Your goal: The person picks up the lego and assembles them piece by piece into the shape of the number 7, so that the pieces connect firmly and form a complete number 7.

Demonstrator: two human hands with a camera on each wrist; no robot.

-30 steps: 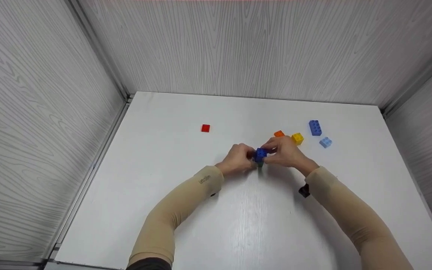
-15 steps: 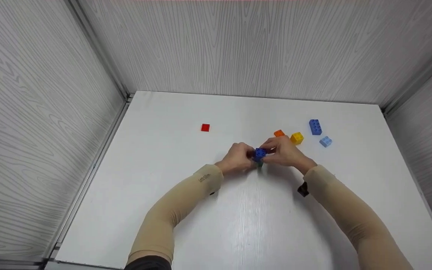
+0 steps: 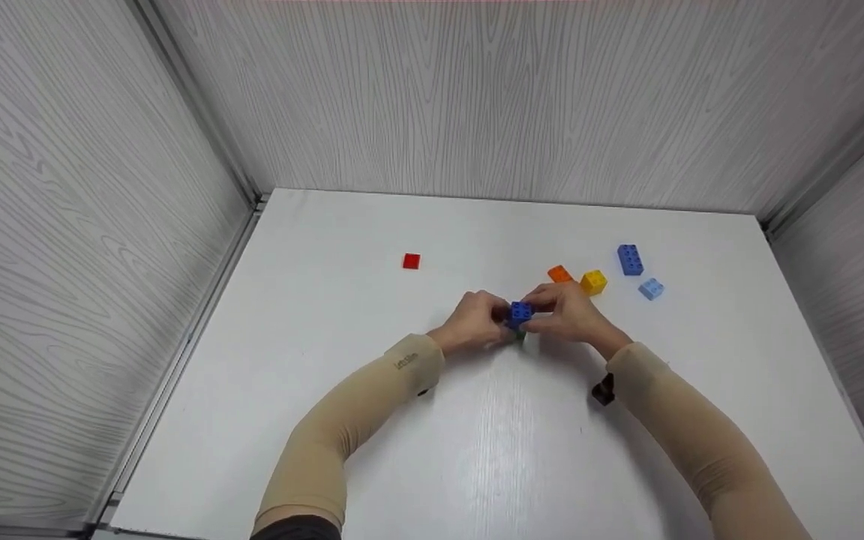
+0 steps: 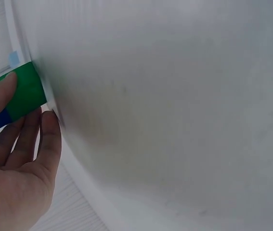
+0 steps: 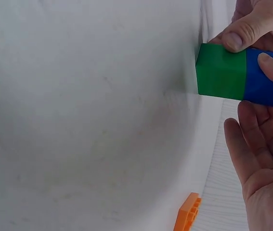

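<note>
A dark blue brick [image 3: 520,312] with studs on top sits on a green brick [image 5: 220,74], their faces flush in the right wrist view. My left hand [image 3: 472,322] grips the green brick, its thumb lying across that brick's side. From the other side, my right hand [image 3: 571,313] pinches the blue brick between thumb and fingers. The stack stands upright, its green base at or very near the white table [image 3: 432,450]. In the head view the hands hide most of the green part.
Behind the right hand lie an orange brick [image 3: 560,274] and a yellow brick [image 3: 593,282]. Farther right are a longer blue brick [image 3: 630,259] and a small light blue brick [image 3: 651,289]. A flat red piece [image 3: 411,261] lies back left. Grey wood-patterned panels [image 3: 432,97] border the table.
Both hands stay on the two stacked bricks with almost no movement. The head view has tilted slightly, and a little more of the orange brick shows past the right hand.
</note>
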